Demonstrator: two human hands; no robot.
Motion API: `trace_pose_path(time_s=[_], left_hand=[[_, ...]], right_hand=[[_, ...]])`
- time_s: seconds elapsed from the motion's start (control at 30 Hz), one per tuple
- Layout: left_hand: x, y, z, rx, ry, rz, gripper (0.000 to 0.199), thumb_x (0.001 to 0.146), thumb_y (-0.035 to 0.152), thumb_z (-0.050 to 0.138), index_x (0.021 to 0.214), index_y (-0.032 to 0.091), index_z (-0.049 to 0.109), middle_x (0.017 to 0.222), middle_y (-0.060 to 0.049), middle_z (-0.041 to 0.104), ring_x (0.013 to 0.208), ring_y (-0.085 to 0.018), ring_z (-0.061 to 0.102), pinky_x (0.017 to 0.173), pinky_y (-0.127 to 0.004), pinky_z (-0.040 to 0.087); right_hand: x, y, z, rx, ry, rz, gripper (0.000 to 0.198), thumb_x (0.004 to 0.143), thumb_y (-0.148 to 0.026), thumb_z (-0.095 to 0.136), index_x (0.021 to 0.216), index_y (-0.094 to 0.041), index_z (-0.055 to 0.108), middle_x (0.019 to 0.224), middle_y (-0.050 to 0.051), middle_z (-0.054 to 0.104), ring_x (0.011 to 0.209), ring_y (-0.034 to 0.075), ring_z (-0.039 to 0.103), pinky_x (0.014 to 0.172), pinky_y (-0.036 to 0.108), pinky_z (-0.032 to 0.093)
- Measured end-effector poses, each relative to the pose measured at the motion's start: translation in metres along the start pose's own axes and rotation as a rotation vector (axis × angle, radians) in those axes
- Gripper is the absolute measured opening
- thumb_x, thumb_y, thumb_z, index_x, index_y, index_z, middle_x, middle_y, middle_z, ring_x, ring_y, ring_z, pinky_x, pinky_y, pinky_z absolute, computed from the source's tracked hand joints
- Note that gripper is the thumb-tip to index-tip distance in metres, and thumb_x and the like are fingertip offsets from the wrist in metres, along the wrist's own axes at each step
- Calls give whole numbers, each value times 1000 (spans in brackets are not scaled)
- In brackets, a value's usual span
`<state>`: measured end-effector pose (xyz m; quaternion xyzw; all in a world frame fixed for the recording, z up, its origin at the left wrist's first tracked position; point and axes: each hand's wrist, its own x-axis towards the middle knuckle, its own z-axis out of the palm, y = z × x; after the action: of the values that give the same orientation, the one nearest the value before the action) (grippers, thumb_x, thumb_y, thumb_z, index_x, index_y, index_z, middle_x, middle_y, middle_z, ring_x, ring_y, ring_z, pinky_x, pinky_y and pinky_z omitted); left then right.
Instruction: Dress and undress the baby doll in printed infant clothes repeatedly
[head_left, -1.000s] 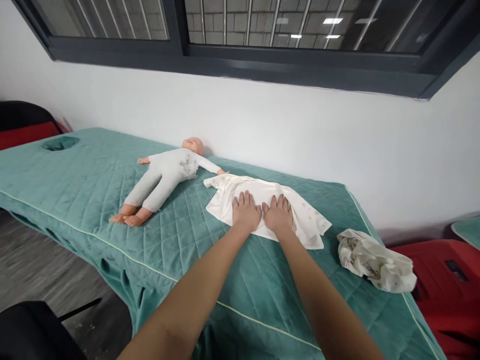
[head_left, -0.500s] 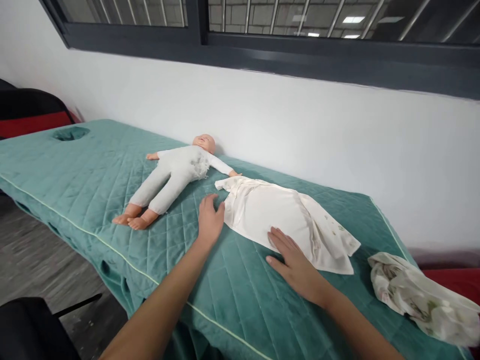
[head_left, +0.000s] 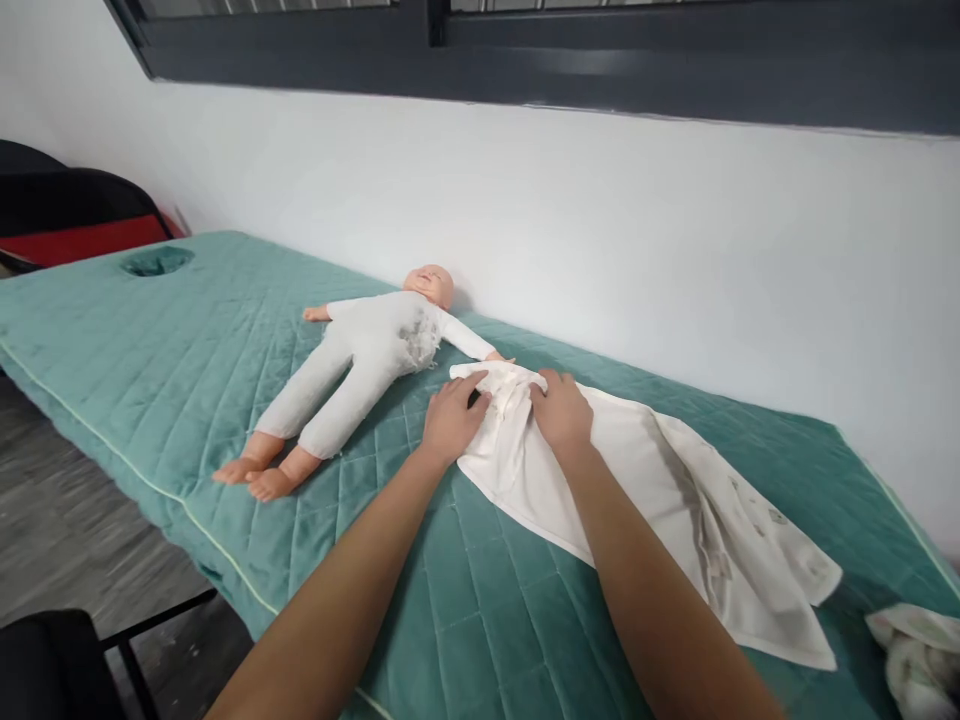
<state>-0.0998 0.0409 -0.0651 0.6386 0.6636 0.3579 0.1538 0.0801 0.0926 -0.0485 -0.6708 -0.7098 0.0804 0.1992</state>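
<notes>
A thin white baby garment (head_left: 637,450), with small printed marks on its right-hand part, lies spread on the green quilted cover. At its left end the cloth is bunched. My left hand (head_left: 455,415) is closed on that bunched end, thumb and fingers pinching the fabric. Close beside it, my right hand (head_left: 562,412) pinches the same end from the right, fingertips partly hidden in the folds. Just beyond lies a baby doll (head_left: 375,345) on its back, in a white body with worn, frayed stuffing at the side; its one hand nearly touches the garment.
The green quilted bed cover (head_left: 150,380) has a face hole at far left. A crumpled patterned cloth (head_left: 919,655) lies at the lower right. A white wall (head_left: 675,240) with a dark window frame runs behind. Black chairs stand at the left and lower left (head_left: 45,660).
Both hands have moved to the garment's left end and closed on the fabric; the right hand came from its middle. The view has tilted down and shifted.
</notes>
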Motion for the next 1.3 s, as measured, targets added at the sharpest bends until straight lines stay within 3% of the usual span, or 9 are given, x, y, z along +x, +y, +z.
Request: trace_pose_path(time_s=[0.1,0.2,0.4,0.6,0.7,0.83,0.93,1.17,1.3], left_hand=[[-3,-6,3,-75,19,55,55,96,31,42,150,23,43,138,-9,60,133,-27,50,113,-49,39],[-6,-9,6,-157,55,114,58,96,25,39,154,22,37,151,-7,49,146,-25,35,121,-48,29],[-6,-12,13,-62,187,39,58,89,20,48,147,13,45,157,-14,39,151,-28,25,124,-50,25],[-21,-7,11,98,350,26,53,87,21,52,140,15,49,156,-17,38,147,-34,30,117,-56,33],[-45,4,7,128,233,106,45,90,28,53,133,16,54,143,-15,53,136,-31,44,113,-51,40],[-77,19,2,224,79,120,44,86,28,59,129,20,58,137,-11,59,127,-31,51,106,-48,44],[-86,25,-1,307,103,9,35,85,17,53,118,18,64,125,-10,65,116,-30,57,99,-45,47],[-87,27,-7,469,161,-178,33,88,14,46,114,21,66,115,-10,68,108,-31,58,88,-45,46],[-89,22,-10,396,161,-220,38,84,12,48,115,21,66,115,-8,69,107,-30,58,88,-43,46]], right_hand=[[-2,5,5,-42,108,-175,41,92,-22,46,129,-24,63,140,12,51,124,31,48,98,41,44],[-5,9,9,-43,93,-308,52,86,-8,42,132,-24,61,149,7,48,137,30,35,110,46,34],[-4,5,14,-52,-9,-273,61,83,-5,38,136,-29,56,148,3,52,142,28,32,115,58,20],[-5,-2,16,-46,60,-191,44,80,-4,41,110,-26,65,153,3,45,147,30,22,114,68,6],[-4,2,15,5,139,-191,32,80,-6,43,97,-23,64,147,5,52,143,29,29,115,66,7],[-3,11,13,85,197,-180,22,81,-8,46,91,-23,60,122,7,67,129,30,44,115,62,11],[-5,13,11,105,167,-203,29,80,-3,43,94,-22,59,105,8,70,118,28,52,114,55,20],[-12,17,4,154,115,-224,47,77,0,42,114,-22,62,119,9,68,118,28,51,103,43,32],[-13,23,1,168,109,-212,39,80,-7,49,111,-24,65,118,8,66,117,29,48,95,40,37]])
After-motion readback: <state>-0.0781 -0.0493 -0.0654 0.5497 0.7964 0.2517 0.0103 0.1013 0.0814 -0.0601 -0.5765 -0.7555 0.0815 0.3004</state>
